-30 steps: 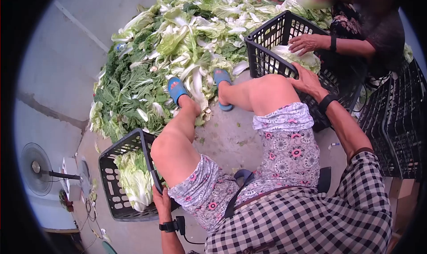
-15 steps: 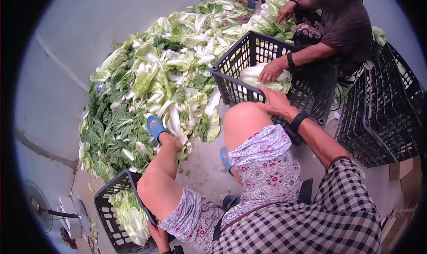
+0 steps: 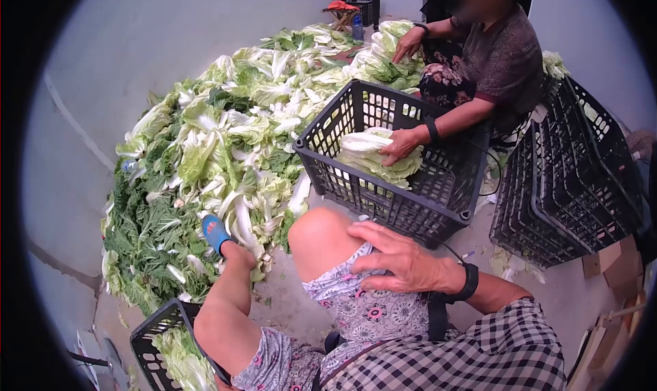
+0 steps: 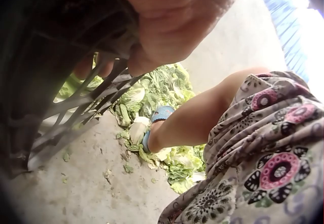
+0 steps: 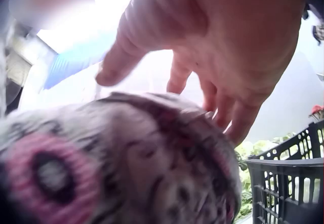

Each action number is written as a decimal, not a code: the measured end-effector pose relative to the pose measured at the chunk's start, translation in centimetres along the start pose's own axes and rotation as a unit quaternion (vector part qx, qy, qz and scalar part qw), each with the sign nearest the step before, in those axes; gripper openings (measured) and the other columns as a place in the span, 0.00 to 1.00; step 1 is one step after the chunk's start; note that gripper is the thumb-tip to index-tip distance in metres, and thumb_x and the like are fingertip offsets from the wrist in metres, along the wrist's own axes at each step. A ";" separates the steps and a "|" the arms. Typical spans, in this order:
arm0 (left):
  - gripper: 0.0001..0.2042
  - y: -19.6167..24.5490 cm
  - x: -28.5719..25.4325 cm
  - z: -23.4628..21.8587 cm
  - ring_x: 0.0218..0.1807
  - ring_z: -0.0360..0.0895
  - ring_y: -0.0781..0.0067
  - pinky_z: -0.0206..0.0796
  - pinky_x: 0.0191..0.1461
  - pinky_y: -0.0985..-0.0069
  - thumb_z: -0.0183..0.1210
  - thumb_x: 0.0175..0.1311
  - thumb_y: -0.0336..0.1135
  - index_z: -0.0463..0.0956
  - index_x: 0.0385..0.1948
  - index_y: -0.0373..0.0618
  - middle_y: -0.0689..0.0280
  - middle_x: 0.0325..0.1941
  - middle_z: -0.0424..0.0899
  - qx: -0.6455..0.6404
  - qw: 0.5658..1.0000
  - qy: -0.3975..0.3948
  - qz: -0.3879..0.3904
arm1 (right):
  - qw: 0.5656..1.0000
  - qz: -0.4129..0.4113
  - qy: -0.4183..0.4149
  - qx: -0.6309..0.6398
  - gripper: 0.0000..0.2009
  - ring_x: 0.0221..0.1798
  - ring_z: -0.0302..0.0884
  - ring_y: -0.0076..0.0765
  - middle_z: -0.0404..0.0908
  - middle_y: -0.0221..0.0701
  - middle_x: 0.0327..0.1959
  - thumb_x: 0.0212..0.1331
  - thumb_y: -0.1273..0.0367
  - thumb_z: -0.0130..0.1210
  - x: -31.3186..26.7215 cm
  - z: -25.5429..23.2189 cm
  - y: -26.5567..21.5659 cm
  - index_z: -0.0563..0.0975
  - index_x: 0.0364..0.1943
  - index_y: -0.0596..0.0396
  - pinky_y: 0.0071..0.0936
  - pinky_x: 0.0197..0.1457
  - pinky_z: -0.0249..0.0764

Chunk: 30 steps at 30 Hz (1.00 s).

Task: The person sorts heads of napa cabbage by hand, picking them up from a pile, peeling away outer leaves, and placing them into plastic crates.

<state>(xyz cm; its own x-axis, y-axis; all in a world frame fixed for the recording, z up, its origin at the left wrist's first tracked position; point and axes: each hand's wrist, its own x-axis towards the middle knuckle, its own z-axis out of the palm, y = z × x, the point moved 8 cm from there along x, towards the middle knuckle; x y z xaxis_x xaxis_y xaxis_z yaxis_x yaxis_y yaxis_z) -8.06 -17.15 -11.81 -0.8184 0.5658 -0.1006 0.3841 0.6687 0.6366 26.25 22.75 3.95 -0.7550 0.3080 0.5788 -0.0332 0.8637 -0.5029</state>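
Note:
The right hand [image 3: 404,259] hangs over the patterned shorts at the right knee, fingers spread and holding nothing; the right wrist view shows that hand [image 5: 217,46] above the cloth. At the lower left, a black crate [image 3: 145,336] holds a cabbage [image 3: 183,360]. The left hand is mostly hidden there in the head view; in the left wrist view the left hand [image 4: 172,16] has its fingers curled round the crate's edge. Ahead, another person's hand [image 3: 404,145] rests on a cabbage [image 3: 369,155] inside a larger black crate [image 3: 390,203].
A wide heap of cabbage leaves [image 3: 205,158] covers the floor ahead, beside the foot in a blue slipper [image 3: 215,232]. Stacked black crates [image 3: 568,179] stand at the right. The other person [image 3: 503,62] sits behind the large crate. A folding stool [image 3: 341,15] stands at the back.
My right hand has let go of the large crate's rim and come back over the right knee. In the head view, the scene has shifted left and downward.

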 end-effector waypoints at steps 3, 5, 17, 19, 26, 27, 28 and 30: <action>0.29 0.0 0.3 0.3 0.59 0.66 0.52 0.55 0.63 0.64 0.54 0.61 0.41 0.61 0.58 0.28 0.43 0.58 0.69 -0.019 1.000 0.001 0.002 | 0.998 -0.005 0.063 -0.004 0.12 0.53 0.72 0.49 0.74 0.43 0.47 0.49 0.69 0.62 0.3 -0.7 -0.2 0.75 0.38 0.56 0.38 0.55 0.70; 0.28 0.8 0.1 0.1 0.58 0.67 0.54 0.55 0.63 0.64 0.54 0.61 0.38 0.61 0.57 0.27 0.43 0.57 0.70 -0.006 1.000 0.013 0.021 | 0.995 0.027 0.101 0.001 0.11 0.44 0.77 0.43 0.78 0.34 0.37 0.48 0.70 0.63 0.4 -0.8 0.5 0.74 0.35 0.56 0.37 0.45 0.73; 0.23 -3.3 1.6 0.6 0.48 0.71 0.58 0.62 0.55 0.65 0.53 0.62 0.38 0.65 0.53 0.27 0.46 0.49 0.76 -0.013 0.996 0.010 0.090 | 0.994 0.018 0.064 -0.081 0.07 0.39 0.77 0.42 0.77 0.37 0.35 0.50 0.71 0.60 1.3 -2.2 -0.9 0.75 0.31 0.55 0.35 0.40 0.74; 0.22 -2.4 0.9 0.3 0.47 0.72 0.58 0.63 0.54 0.65 0.53 0.62 0.37 0.66 0.51 0.27 0.46 0.47 0.77 0.007 0.998 0.007 0.062 | 0.990 0.037 0.137 -0.024 0.07 0.26 0.79 0.41 0.79 0.34 0.25 0.52 0.72 0.59 2.8 -3.3 0.0 0.74 0.33 0.58 0.33 0.32 0.75; 0.24 -1.9 0.6 -0.1 0.46 0.73 0.57 0.65 0.52 0.64 0.55 0.61 0.40 0.66 0.51 0.27 0.46 0.46 0.77 -0.012 0.992 0.055 0.117 | 0.993 0.112 -0.033 0.027 0.09 0.31 0.79 0.46 0.78 0.41 0.25 0.58 0.66 0.52 11.9 -1.1 6.4 0.73 0.36 0.57 0.39 0.36 0.72; 0.24 -2.6 0.5 0.1 0.46 0.73 0.58 0.65 0.52 0.64 0.55 0.62 0.40 0.66 0.51 0.26 0.47 0.46 0.77 -0.055 0.994 0.047 0.083 | 0.991 0.116 -0.058 0.015 0.09 0.33 0.79 0.48 0.78 0.43 0.25 0.58 0.65 0.51 12.3 -0.2 7.3 0.74 0.37 0.56 0.41 0.39 0.72; 0.24 -3.0 0.4 0.8 0.47 0.73 0.59 0.64 0.53 0.64 0.55 0.62 0.39 0.66 0.51 0.26 0.47 0.47 0.77 -0.061 0.996 0.026 0.056 | 0.991 0.125 -0.053 0.019 0.10 0.33 0.79 0.48 0.78 0.43 0.26 0.58 0.64 0.51 12.6 0.9 8.6 0.74 0.37 0.56 0.41 0.40 0.72; 0.23 -3.8 0.7 0.7 0.48 0.72 0.60 0.63 0.54 0.65 0.54 0.63 0.39 0.65 0.52 0.26 0.49 0.47 0.77 -0.069 0.998 0.002 -0.002 | 0.990 0.127 -0.044 0.039 0.11 0.34 0.79 0.47 0.79 0.43 0.27 0.58 0.63 0.50 14.0 4.0 11.2 0.74 0.37 0.56 0.41 0.42 0.72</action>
<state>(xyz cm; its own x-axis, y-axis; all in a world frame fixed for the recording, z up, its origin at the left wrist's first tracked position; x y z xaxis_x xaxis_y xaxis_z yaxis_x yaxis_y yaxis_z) -9.77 -18.96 -14.81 -0.8214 0.5614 -0.1013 0.3179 0.5979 0.7359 12.70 35.14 3.87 -0.7996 0.4727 0.3704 0.1176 0.7281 -0.6754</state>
